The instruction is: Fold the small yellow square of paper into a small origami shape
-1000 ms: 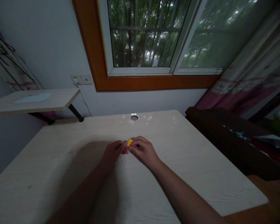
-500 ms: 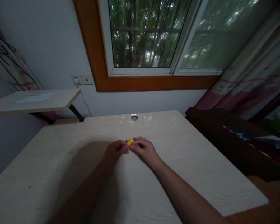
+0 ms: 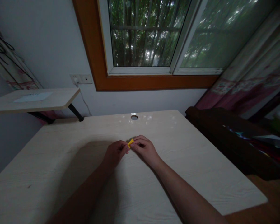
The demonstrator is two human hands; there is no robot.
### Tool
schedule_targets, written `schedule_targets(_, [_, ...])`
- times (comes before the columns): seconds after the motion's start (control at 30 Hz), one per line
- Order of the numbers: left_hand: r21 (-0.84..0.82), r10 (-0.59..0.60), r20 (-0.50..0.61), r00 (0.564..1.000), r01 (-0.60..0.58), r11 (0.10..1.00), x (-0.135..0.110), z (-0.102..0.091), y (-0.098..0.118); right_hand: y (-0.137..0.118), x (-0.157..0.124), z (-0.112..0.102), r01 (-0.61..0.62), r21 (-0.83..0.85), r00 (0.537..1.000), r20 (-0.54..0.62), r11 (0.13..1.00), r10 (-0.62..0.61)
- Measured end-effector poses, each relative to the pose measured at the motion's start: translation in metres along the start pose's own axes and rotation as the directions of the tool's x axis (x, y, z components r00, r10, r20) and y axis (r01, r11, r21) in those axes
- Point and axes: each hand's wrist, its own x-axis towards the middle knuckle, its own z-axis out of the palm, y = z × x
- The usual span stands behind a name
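A small yellow piece (image 3: 130, 143) is pinched between the fingertips of both my hands over the middle of a pale wooden desk (image 3: 60, 168). My left hand (image 3: 114, 153) closes on it from the left, fingers curled. My right hand (image 3: 144, 149) closes on it from the right, fingers bent over its top. Most of the yellow piece is hidden by my fingers, so I cannot tell its shape. Both forearms reach in from the bottom edge.
A round cable hole (image 3: 134, 117) sits near the desk's far edge. A lower side table (image 3: 37, 99) with a sheet of paper stands at the left. Dark furniture (image 3: 224, 137) borders the desk's right side. A window and wall socket (image 3: 80, 79) lie behind.
My hands stay in nearly the same place; the fingers have shifted slightly around the yellow piece, which has turned a little between them.
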Motion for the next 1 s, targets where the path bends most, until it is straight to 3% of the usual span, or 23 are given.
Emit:
schedule_targets(0.23, [0.036,0.007,0.002,1.0,-0.007,0.999,-0.001,-0.001,0.006,-0.003,-0.002,0.0,0.048,-0.095,0.998,-0.045,0.994,-0.053])
schedule_targets(0.53, [0.109,0.02,-0.001,1.0,-0.02,0.994,-0.001,0.0,0.0,-0.005,-0.003,-0.001,0.045,-0.129,0.995,0.093,0.991,-0.033])
schedule_targets(0.8, [0.103,0.033,0.011,0.999,-0.034,0.994,-0.002,0.001,-0.003,0.001,-0.005,0.0,-0.039,-0.129,0.993,0.109,0.991,0.054])
schedule_targets(1.0, [0.232,0.098,0.046,0.994,-0.106,0.967,-0.002,0.0,-0.005,0.0,-0.006,0.001,-0.015,-0.136,0.993,0.114,0.991,0.03])
